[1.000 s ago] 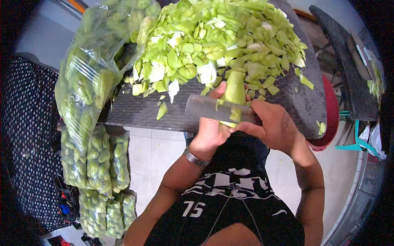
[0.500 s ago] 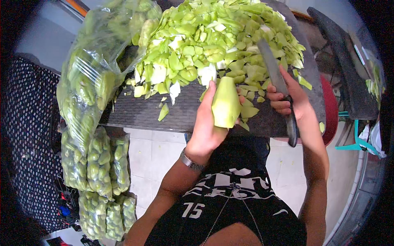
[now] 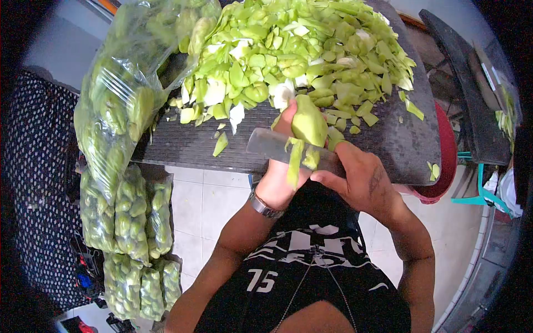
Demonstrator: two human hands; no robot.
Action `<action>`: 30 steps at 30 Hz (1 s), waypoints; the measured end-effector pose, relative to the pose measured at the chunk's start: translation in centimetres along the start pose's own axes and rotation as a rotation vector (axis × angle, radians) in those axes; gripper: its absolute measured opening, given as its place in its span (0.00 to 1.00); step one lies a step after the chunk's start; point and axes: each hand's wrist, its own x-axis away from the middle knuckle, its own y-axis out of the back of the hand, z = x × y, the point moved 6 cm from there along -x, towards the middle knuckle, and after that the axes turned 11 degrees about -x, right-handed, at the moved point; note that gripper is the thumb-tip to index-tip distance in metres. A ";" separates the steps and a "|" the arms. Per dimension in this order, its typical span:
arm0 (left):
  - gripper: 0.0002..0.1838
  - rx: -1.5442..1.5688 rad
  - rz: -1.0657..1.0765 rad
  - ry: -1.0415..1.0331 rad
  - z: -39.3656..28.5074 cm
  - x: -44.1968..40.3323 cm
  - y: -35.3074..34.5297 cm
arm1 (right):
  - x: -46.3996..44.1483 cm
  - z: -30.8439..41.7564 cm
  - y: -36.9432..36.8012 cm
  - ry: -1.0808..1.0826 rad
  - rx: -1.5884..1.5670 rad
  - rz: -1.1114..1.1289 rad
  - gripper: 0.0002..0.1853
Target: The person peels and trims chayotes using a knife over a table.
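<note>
1. Grasping the pale green chayote (image 3: 309,122) at the centre of the frame, the left hand (image 3: 283,176) keeps its thumb along the left side of it.
2. From my distant place, I see the right hand (image 3: 365,178), right of centre, closed around the knife (image 3: 265,143).
3. This knife points to the left of the frame, across the left hand, and two green strips (image 3: 295,161) cling to it.
4. Before me, a heap of cut pieces (image 3: 300,53) covers much of the dark table (image 3: 222,152), upper middle.
5. At left, I see a clear plastic bag (image 3: 114,105) above smaller filled bags (image 3: 130,213).
</note>
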 end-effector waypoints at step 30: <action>0.27 0.085 0.100 -0.021 0.3 -1.0 -0.5 | -0.6 -1.3 0.4 -0.058 -0.140 -0.048 0.30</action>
